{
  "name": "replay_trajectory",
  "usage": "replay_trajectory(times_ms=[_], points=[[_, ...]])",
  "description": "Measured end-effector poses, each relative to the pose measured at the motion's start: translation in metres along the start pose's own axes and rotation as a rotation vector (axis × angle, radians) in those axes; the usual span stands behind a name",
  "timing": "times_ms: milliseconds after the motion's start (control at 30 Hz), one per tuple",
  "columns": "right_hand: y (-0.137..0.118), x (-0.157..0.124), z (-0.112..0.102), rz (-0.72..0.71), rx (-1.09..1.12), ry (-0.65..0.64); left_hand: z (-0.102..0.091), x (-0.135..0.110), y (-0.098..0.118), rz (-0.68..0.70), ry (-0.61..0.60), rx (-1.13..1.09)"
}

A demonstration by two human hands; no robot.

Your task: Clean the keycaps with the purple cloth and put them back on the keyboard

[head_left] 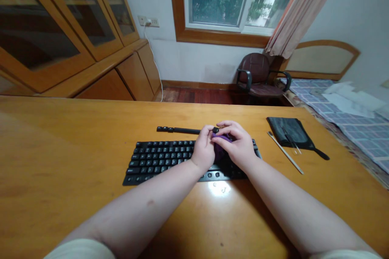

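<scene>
Left grip (203, 150) and right grip (241, 145) close together, both clamped on purple cloth (219, 151). Black keycap (215, 130) at fingertips; cannot tell which grip bears it. Keyboard (164, 158) directly beneath both. Black bar (186, 130) at 9 o'clock, loose keycaps (164, 129) beyond. Stick (285, 152) toward 3 o'clock, then pouch (287, 129), pronged tool (295, 144) across it. All on worktop (75, 145).

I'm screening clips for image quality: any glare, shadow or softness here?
In the head view, a glare patch whitens the desk just in front of the keyboard; in the head view, a dark shadow lies beside the right forearm; in the head view, the key legends look too soft to read.
</scene>
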State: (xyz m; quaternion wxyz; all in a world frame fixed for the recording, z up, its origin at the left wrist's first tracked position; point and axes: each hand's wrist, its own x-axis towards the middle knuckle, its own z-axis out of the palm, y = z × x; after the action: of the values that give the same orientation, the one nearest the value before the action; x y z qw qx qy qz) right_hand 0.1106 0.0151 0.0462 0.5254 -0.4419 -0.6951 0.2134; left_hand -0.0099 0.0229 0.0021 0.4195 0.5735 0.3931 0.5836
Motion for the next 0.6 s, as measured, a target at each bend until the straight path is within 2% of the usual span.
replay_trajectory(times_ms=[100, 200, 333, 500, 600], points=[[-0.002, -0.005, 0.003, 0.043, 0.003, 0.058, -0.001, -0.002, 0.002, 0.094, 0.002, 0.168], [0.0, -0.006, 0.002, 0.062, 0.014, 0.066, -0.002, -0.003, 0.003, 0.121, 0.021, 0.227], [0.005, -0.003, -0.001, 0.05, 0.03, 0.038, -0.001, -0.002, 0.005, 0.073, 0.027, 0.164], [0.007, 0.002, -0.002, 0.029, 0.146, 0.111, 0.0, -0.001, 0.005, -0.003, 0.0, 0.056], [0.008, 0.005, -0.002, 0.091, 0.161, 0.073, -0.001, -0.001, 0.003, 0.015, -0.056, 0.043]])
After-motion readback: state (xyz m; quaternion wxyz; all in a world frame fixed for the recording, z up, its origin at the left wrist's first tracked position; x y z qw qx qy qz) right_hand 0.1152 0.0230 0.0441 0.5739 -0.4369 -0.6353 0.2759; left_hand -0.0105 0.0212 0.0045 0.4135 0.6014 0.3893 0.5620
